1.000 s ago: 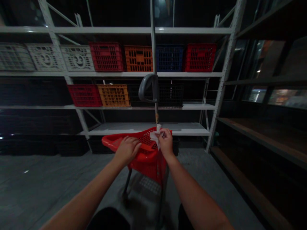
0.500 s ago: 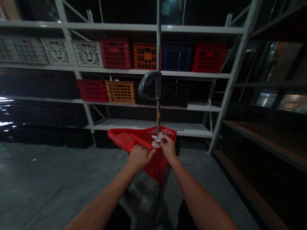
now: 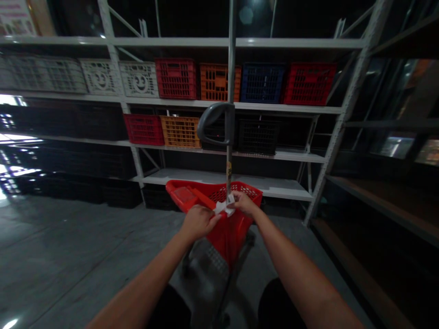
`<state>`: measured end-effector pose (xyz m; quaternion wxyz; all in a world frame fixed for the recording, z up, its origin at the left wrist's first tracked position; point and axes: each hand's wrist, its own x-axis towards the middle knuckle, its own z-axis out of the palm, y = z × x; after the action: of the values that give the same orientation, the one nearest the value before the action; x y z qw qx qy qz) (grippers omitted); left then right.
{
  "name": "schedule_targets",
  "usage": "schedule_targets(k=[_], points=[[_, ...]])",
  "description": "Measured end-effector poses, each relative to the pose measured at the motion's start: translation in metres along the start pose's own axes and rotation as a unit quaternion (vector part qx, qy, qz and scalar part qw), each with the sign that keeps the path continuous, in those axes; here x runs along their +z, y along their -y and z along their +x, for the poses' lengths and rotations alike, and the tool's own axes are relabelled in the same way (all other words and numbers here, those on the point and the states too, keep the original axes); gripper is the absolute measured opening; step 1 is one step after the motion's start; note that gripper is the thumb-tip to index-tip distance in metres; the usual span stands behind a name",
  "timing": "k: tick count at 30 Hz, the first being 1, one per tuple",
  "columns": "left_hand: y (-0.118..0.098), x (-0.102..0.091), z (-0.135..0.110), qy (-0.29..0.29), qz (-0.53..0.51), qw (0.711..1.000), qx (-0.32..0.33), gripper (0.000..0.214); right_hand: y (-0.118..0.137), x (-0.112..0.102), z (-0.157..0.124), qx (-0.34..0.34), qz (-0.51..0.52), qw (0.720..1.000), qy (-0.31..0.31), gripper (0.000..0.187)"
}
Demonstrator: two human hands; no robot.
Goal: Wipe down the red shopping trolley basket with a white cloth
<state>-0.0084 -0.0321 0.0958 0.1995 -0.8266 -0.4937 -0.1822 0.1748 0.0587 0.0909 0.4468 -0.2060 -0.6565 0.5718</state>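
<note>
A red plastic shopping cart (image 3: pixel 222 240) with a perforated basket stands in front of me. From its near side rises a metal pole (image 3: pixel 232 68), which carries a grey loop handle (image 3: pixel 205 123). My left hand (image 3: pixel 199 222) is closed over the cart's near rim, thumb toward the pole. With bent fingers, my right hand (image 3: pixel 244 204) pinches a crumpled white cloth or tissue (image 3: pixel 221 208) at the foot of the pole, just above the rim. Part of the white piece reaches toward my left thumb.
Behind the cart, a white metal rack (image 3: pixel 291 108) holds red, orange, blue, white and black crates, such as the yellow-orange crate (image 3: pixel 181 132). Dark shelving (image 3: pixel 384 196) runs along the right. Grey floor (image 3: pixel 85 256) lies to the left; cart wheels show below.
The view has swung slightly left, so the cart and rack sit farther right. My right hand has shifted a little around the pole with the white piece; my left hand remains on the rim.
</note>
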Motion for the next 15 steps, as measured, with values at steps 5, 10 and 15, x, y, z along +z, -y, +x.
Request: schedule_targets(k=[5,10,15], points=[[0.005,0.002,-0.001,-0.004,-0.003,1.0,0.015,0.052,0.077,0.019,0.05,-0.151,0.101,0.98,-0.076,0.036],[0.01,0.006,0.001,-0.009,-0.019,0.999,0.036,0.05,0.104,0.03,0.066,-0.205,0.125,0.964,-0.117,0.04],[0.017,0.005,0.002,-0.023,-0.025,0.998,0.058,0.049,0.05,0.024,0.031,-0.116,0.058,0.987,-0.095,0.042]])
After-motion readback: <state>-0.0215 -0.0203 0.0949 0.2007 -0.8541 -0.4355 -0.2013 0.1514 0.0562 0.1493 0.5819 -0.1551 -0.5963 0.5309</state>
